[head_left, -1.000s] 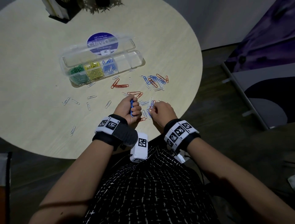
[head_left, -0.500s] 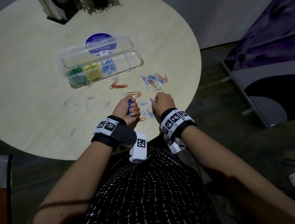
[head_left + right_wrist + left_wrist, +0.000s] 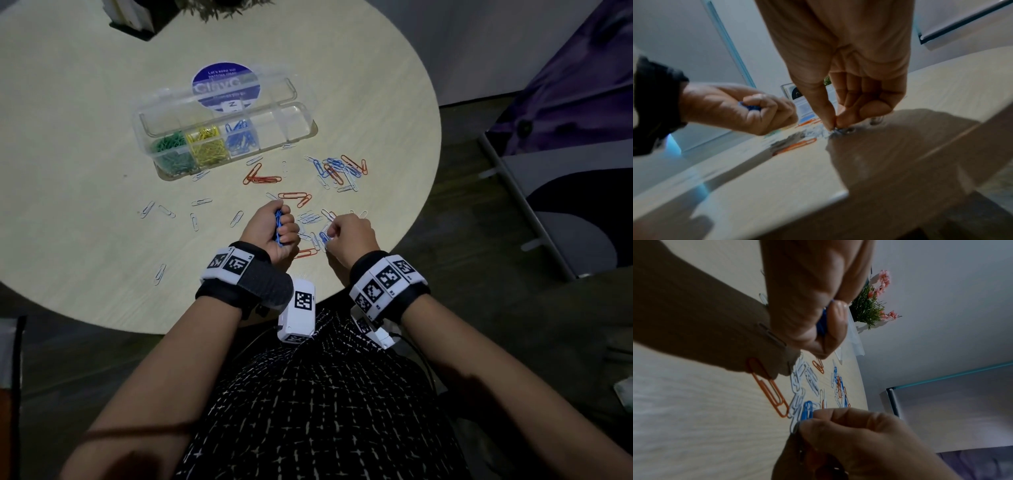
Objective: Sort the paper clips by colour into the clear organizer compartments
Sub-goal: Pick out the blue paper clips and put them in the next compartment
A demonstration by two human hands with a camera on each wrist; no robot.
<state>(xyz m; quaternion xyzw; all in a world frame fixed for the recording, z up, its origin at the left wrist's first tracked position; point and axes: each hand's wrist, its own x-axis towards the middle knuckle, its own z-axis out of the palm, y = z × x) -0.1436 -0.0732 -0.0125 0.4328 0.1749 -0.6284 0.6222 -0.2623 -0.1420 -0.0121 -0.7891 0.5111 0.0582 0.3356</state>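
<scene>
The clear organizer [image 3: 301,132] lies open on the round table, with green clips [image 3: 171,150], yellow clips [image 3: 207,145] and blue clips [image 3: 241,137] in its three left compartments. The two right compartments look empty. My left hand [image 3: 279,226] is a fist gripping a bunch of blue clips [image 3: 823,321], just left of a loose pile. My right hand [image 3: 329,237] pinches one blue clip [image 3: 807,409] between thumb and forefinger at the pile [image 3: 834,125]. Orange, blue and white clips lie mixed in another pile [image 3: 339,171].
White clips are scattered over the table [image 3: 85,240] to the left of my hands, and orange clips [image 3: 262,178] lie in front of the organizer. A round purple sticker [image 3: 226,82] shows under the lid. A small plant [image 3: 869,309] stands at the far edge. The near table rim is close under my wrists.
My right hand shifted forward over the pile, then came back toward me, and now pinches a blue clip. The left fist with its blue clips has stayed in place.
</scene>
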